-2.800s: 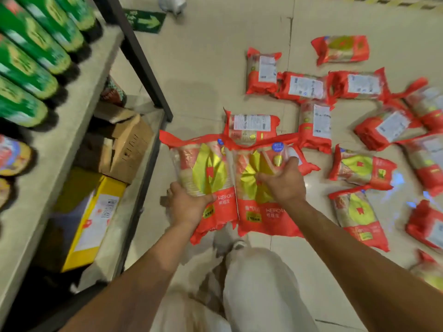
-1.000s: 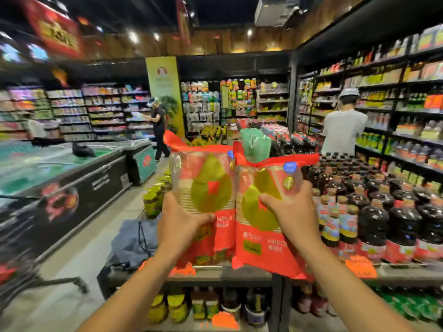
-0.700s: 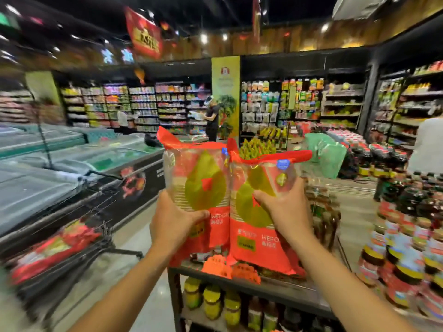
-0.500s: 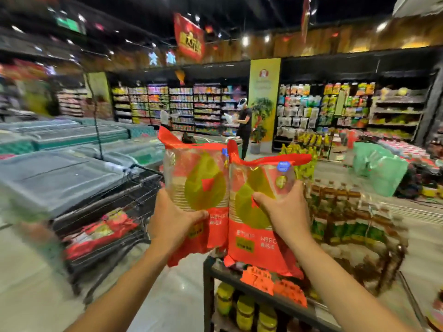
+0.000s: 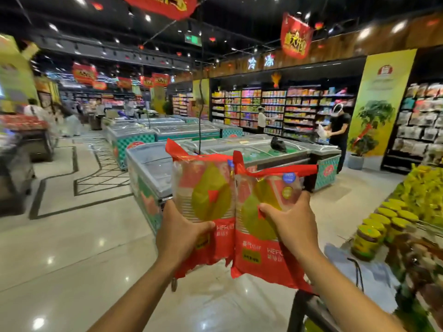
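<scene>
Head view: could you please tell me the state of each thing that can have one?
left packet: sealed, upright, gripped by the left hand.
right packet: sealed, upright, gripped by the right hand, touching the other packet.
chest freezer: lids closed.
jars: upright, lids on.

- The left forearm is stretched, bare, from the 7 o'clock edge of the view up toward the centre.
- The left hand is seen from its back at 7 o'clock of centre. Its thumb is laid across the front of the left packet and its fingers are hidden behind, so the packet is gripped upright.
- The right forearm is stretched, bare, from the 5 o'clock corner.
- The right hand is held at 4 o'clock of centre. The right packet is pinched between the thumb in front and the fingers behind.
- The hands are held about level and near each other without touching, the left at 9 o'clock of the right.
</scene>
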`<action>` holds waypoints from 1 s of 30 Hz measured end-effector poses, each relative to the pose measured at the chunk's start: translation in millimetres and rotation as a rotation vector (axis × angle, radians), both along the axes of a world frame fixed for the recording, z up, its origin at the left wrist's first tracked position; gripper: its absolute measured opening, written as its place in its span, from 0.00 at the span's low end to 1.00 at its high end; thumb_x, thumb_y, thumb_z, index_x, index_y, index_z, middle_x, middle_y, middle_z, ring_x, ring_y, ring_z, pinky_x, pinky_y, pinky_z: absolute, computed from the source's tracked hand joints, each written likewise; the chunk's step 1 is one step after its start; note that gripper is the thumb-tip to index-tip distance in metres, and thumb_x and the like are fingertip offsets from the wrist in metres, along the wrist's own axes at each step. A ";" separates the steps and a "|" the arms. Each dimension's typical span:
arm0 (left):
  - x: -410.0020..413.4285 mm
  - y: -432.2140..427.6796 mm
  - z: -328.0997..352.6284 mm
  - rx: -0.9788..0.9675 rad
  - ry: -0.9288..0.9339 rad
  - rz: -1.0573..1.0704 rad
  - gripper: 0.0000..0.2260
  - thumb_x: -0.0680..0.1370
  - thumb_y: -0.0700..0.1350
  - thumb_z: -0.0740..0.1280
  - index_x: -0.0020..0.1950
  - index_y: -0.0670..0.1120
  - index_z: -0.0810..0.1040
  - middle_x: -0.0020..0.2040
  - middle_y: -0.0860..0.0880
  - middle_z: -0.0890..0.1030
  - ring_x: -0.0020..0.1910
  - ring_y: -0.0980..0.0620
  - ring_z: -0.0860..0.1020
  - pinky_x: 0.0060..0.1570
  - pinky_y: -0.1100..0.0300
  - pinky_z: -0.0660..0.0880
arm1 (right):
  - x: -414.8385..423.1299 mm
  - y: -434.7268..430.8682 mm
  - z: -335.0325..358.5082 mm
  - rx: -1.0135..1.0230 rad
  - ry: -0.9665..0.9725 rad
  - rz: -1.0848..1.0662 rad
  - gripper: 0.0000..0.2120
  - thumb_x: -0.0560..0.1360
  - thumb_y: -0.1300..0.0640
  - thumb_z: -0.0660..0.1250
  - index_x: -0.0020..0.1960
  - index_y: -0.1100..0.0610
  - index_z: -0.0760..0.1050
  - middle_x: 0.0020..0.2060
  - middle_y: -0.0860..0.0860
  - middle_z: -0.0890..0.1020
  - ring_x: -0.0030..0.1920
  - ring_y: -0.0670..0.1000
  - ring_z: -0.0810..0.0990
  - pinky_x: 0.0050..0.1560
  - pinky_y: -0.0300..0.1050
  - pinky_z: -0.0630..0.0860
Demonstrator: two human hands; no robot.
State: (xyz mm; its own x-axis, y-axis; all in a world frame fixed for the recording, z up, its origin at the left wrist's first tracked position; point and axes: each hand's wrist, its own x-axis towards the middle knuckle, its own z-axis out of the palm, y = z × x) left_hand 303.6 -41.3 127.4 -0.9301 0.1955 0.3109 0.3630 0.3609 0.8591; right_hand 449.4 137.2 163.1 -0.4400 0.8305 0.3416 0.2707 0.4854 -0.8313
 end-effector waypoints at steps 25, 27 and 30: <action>-134.8 133.6 7.1 -0.048 0.018 0.376 0.38 0.60 0.58 0.85 0.61 0.54 0.66 0.56 0.53 0.79 0.51 0.48 0.80 0.50 0.48 0.80 | -212.0 178.9 -0.2 -0.069 0.051 0.407 0.35 0.66 0.42 0.81 0.61 0.50 0.63 0.55 0.50 0.76 0.56 0.57 0.79 0.58 0.57 0.78; -145.0 143.0 5.1 -0.057 0.018 0.391 0.39 0.60 0.59 0.85 0.61 0.54 0.67 0.56 0.53 0.78 0.51 0.49 0.80 0.51 0.47 0.81 | -225.3 190.3 -3.8 -0.074 0.043 0.411 0.36 0.65 0.42 0.81 0.63 0.52 0.64 0.57 0.52 0.78 0.57 0.59 0.79 0.58 0.57 0.77; -161.7 154.9 2.9 -0.067 0.012 0.409 0.39 0.59 0.59 0.85 0.60 0.54 0.67 0.55 0.53 0.79 0.50 0.49 0.80 0.50 0.47 0.81 | -247.3 204.9 -10.3 -0.093 0.044 0.432 0.37 0.65 0.41 0.81 0.64 0.53 0.65 0.59 0.53 0.79 0.58 0.59 0.79 0.58 0.58 0.78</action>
State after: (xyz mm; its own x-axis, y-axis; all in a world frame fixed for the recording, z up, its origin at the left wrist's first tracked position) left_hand 141.9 113.6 130.3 -0.9318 -0.1692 0.3211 0.1879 0.5320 0.8256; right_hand 202.1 342.1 152.8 -0.7400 0.6019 0.3001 0.0235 0.4690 -0.8829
